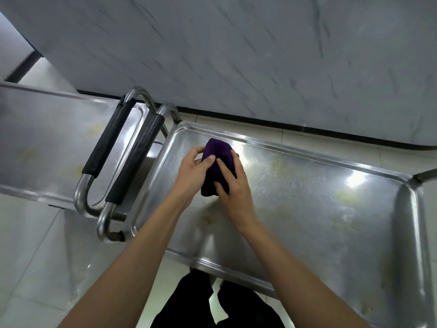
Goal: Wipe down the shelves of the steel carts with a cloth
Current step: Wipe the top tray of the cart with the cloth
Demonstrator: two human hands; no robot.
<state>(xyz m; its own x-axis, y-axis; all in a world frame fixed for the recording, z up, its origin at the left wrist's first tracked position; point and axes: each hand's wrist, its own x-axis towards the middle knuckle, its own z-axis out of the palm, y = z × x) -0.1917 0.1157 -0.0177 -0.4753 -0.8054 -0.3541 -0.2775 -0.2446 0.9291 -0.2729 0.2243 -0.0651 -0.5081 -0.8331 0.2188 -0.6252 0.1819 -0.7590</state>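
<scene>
A folded dark purple cloth is held over the top shelf of the steel cart in front of me, near its far left corner. My left hand grips the cloth's left side, thumb and fingers curled round it. My right hand lies over the cloth's right side, its fingers bent round the fabric. The shelf shows yellowish stains and streaks. A second steel cart's shelf lies to the left, also stained.
Two cart handles with black foam grips stand side by side between the carts. A marbled grey wall with a black skirting runs behind them. Pale floor tiles lie at the left, and my dark trousers show at the bottom.
</scene>
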